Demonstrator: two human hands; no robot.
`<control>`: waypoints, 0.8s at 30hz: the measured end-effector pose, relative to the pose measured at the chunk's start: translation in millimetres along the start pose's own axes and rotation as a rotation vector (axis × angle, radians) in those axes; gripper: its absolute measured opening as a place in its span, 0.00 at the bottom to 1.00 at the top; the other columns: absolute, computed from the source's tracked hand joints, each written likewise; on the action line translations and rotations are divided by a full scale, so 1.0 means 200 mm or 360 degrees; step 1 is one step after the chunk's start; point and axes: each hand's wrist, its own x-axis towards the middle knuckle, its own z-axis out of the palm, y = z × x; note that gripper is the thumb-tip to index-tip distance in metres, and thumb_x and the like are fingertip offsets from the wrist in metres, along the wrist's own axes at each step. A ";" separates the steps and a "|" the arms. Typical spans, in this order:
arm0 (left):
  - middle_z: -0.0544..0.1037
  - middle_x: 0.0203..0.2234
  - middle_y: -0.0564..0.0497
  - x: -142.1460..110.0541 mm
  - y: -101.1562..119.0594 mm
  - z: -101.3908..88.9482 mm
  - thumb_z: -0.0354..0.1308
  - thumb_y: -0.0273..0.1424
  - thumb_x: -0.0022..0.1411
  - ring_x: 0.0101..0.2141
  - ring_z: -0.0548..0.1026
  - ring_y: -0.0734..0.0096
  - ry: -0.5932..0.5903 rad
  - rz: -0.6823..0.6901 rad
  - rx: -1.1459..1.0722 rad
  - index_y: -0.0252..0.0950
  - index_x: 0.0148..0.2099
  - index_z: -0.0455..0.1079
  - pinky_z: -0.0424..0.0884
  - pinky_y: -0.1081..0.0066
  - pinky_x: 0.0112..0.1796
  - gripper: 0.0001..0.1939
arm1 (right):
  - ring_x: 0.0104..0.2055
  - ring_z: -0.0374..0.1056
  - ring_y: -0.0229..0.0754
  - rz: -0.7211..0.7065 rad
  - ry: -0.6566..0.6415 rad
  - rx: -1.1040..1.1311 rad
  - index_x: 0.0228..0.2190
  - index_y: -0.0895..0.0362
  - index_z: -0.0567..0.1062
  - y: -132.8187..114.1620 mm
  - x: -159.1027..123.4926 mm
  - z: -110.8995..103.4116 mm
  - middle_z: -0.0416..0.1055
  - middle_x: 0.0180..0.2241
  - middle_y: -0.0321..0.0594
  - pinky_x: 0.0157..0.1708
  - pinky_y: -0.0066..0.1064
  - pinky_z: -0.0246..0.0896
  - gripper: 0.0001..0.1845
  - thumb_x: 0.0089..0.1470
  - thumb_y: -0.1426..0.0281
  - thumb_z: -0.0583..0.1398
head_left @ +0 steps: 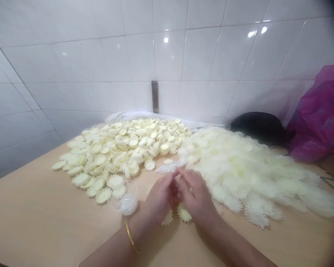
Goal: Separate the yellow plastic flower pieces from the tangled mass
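My left hand and my right hand meet fingertip to fingertip over the wooden table. Together they pinch a thin white petal-like piece that sticks out beyond the fingers. A gold bangle sits on my left wrist. Two pale yellow toothed discs lie on the table under my hands. A pile of pale yellow toothed discs spreads at the left, and a heap of thin white petal pieces lies at the right.
A small clear cup with something white in it stands just left of my left hand. A black bag and a magenta plastic bag rest at the back right. White tiled walls close the back and left.
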 end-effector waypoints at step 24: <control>0.61 0.14 0.58 0.01 0.00 -0.06 0.61 0.36 0.46 0.15 0.58 0.84 0.0082 -0.0012 0.0280 0.32 0.28 0.65 0.50 0.78 0.18 0.13 | 0.55 0.56 0.50 0.0357 -0.0395 0.0330 0.52 0.52 0.63 0.00 -0.01 -0.11 0.63 0.53 0.44 0.51 0.47 0.53 0.31 0.45 0.63 0.60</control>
